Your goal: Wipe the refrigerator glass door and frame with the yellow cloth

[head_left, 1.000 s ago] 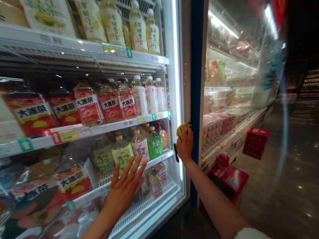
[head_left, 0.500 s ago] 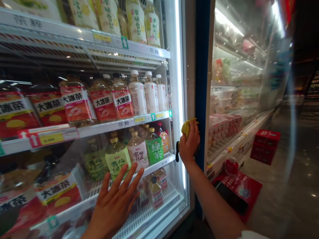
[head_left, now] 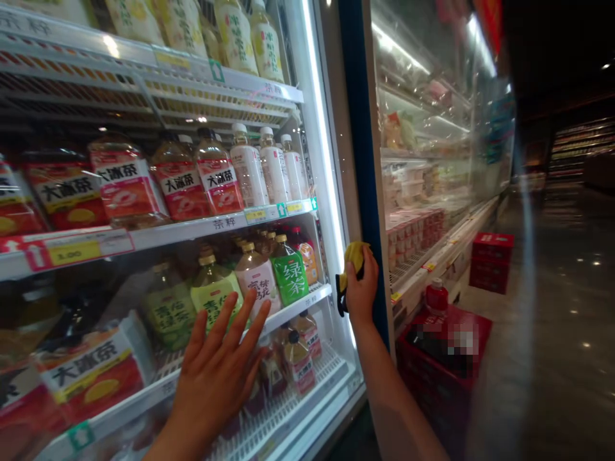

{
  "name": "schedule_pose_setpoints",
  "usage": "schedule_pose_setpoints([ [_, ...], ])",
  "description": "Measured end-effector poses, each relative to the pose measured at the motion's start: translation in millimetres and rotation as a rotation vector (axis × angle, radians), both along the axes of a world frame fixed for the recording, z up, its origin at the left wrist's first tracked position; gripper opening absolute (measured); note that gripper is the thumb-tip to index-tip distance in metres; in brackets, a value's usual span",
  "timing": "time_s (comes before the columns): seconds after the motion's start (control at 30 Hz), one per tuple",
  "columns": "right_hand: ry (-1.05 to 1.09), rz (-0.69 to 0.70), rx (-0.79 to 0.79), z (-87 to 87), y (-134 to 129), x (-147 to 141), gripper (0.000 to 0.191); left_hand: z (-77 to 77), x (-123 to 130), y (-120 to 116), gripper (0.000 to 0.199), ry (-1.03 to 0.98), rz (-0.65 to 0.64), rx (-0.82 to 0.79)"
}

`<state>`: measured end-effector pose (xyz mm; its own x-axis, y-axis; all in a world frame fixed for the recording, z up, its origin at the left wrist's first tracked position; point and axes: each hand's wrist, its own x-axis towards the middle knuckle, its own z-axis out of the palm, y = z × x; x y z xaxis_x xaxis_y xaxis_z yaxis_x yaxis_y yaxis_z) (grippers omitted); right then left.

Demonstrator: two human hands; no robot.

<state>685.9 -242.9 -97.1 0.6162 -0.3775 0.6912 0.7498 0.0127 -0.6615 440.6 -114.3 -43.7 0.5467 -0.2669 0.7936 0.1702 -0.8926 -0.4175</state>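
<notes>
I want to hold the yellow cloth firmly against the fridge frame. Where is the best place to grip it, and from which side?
Probably around the bunched middle of the yellow cloth, coming from the aisle side, as the right hand does. The cloth is crumpled into a wad against the blue door frame, so a grip there gathers it whole. The left hand lies flat on the glass door.

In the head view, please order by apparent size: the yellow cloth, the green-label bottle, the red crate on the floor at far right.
1. Green-label plastic bottle.
2. Red crate, similar in size and farther away, so unsure.
3. Yellow cloth, mostly hidden in the right hand.
</notes>
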Motion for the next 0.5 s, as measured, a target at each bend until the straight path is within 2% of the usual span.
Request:
schedule_pose_setpoints([
  [0.03,-0.046,0.038,-0.071,1.2,-1,-4,0.061,-3.3,-1,1,0.062,-0.002,-0.001,0.005],
  [0.07,-0.084,0.075,-0.159,-5.4,-2,-10,0.063,-7.8,-2,1,0.062,-0.009,-0.001,0.01],
  [0.1,-0.105,0.108,-0.248,-19.0,-2,-16,0.064,-13.6,-5,3,0.061,-0.018,0.003,0.014],
  [0.17,-0.085,0.139,-0.374,-56.8,-2,-23,0.06,-28.6,-12,6,0.06,-0.041,0.015,0.01],
  [0.23,0.005,0.109,-0.309,-89.1,0,-21,0.061,-45.6,-21,10,0.06,-0.057,0.06,-0.017],
  [0.27,0.047,0.083,-0.26,-97.1,2,-19,0.062,-53.5,-25,11,0.06,-0.077,0.067,-0.029],
  [0.3,0.074,0.062,-0.219,-98.6,4,-18,0.064,-60.5,-29,13,0.059,-0.099,0.059,-0.03],
  [0.37,0.071,0.055,-0.203,-85.2,13,-26,0.068,-70.2,-35,15,0.058,-0.109,0.057,-0.032],
  [0.43,-0.025,0.089,-0.306,-63.2,23,-50,0.074,-74.8,-39,15,0.058,-0.093,0.07,-0.037],
  [0.5,-0.208,0.115,-0.476,-49.0,31,-79,0.076,-77.3,-43,15,0.059,-0.083,0.079,-0.047],
])
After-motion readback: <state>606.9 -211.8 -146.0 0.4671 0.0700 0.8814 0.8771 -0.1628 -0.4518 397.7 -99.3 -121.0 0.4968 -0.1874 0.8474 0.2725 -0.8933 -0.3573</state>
